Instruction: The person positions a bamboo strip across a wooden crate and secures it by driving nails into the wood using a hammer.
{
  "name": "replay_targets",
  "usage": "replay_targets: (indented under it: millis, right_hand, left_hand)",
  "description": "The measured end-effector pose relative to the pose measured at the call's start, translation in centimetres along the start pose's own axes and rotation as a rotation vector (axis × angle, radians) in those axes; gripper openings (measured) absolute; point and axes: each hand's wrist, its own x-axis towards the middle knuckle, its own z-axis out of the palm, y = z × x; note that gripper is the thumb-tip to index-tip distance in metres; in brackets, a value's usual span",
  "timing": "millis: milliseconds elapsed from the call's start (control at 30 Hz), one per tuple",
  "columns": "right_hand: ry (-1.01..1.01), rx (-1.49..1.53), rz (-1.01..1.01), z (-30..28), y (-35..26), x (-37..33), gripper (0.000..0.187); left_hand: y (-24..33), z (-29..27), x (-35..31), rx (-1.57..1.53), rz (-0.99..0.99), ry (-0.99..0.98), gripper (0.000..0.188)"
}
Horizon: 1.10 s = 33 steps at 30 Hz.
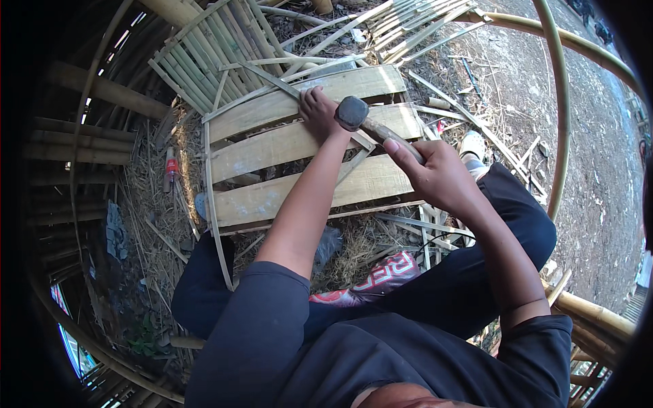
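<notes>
My right hand [441,173] is closed around the wooden handle of a hammer [352,113], thumb along the handle. The dark, blocky hammer head is raised beside my left wrist and hides a little of it. My left hand [318,112] presses down with bent fingers on a thin bamboo strip [272,80]. That strip lies slantwise across a low bench of pale wooden planks [272,163], with gaps between the planks. What is under the left palm is hidden. More short strip pieces [355,165] lie on the planks just below the hammer head.
Slatted bamboo panels [211,58] lie beyond the bench, another [418,27] at far right. Loose strips and shavings litter the ground. A curved bamboo pole [559,102] rises at right. A red-and-white printed sack [381,279] lies between my legs. A red-labelled bottle [171,164] is at left.
</notes>
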Motion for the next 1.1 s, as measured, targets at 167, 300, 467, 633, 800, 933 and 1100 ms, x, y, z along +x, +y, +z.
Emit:
replay_targets:
  millis: [167,300,467,633,800,933,1100]
  right_hand:
    - [0.117,-0.205,0.066,2.2,4.6,2.1,0.078]
    - [0.04,-0.151,0.088,1.0,2.5,1.8,0.078]
    - [0.015,-0.021,0.022,1.5,1.3,1.2,0.079]
    - [0.018,-0.153,0.144,2.0,3.8,2.6,0.08]
    - [0.069,0.048,-0.065,0.7,1.0,0.0,0.077]
    - [0.05,-0.238,0.134,3.3,4.7,2.4,0.078]
    - [0.049,-0.227,0.01,1.5,2.6,1.3,0.078]
  left_hand:
    - [2.9,-1.3,-1.0,0.02,-0.041,-0.125,0.041]
    - [2.3,-1.1,-0.8,0.046,-0.043,-0.124,0.036]
    - [-0.6,0.4,-0.3,0.035,0.016,0.014,0.032]
    - [1.1,-0.6,-1.0,0.025,-0.043,-0.112,0.044]
    - [0.9,-0.5,-0.7,-0.017,-0.063,-0.07,0.045]
    - [2.0,-1.1,-1.1,0.015,-0.041,-0.108,0.043]
    - [1.8,-1.1,-0.4,0.011,-0.058,-0.113,0.039]
